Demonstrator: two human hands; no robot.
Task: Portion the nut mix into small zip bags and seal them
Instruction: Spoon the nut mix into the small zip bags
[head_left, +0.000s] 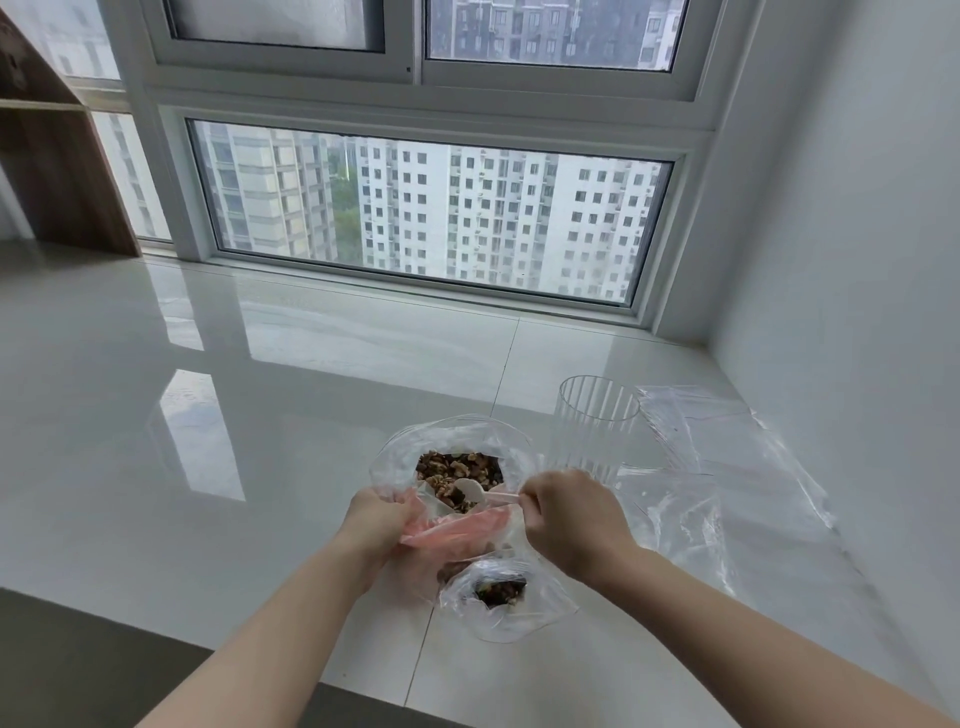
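The left hand (375, 519) grips a small bag (452, 530); the right hand (566, 519) pinches a spoon (480, 491) over nut mix (457, 467).

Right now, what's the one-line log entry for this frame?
phase: scooping | right hand: holds spoon in nut mix | left hand: grips pink-edged zip bag | filled bag: nearer, unsealed

A glossy white tiled floor (260, 364) is reflecting pale daylight coming in through a large white-framed window (431, 218). Tall white apartment blocks (498, 218) and a patch of green trees (347, 208) are showing through the lower pane. A plain white wall (857, 208) is running along the right side. At far left a brown wooden shelving unit (57, 156) is standing against the window wall.
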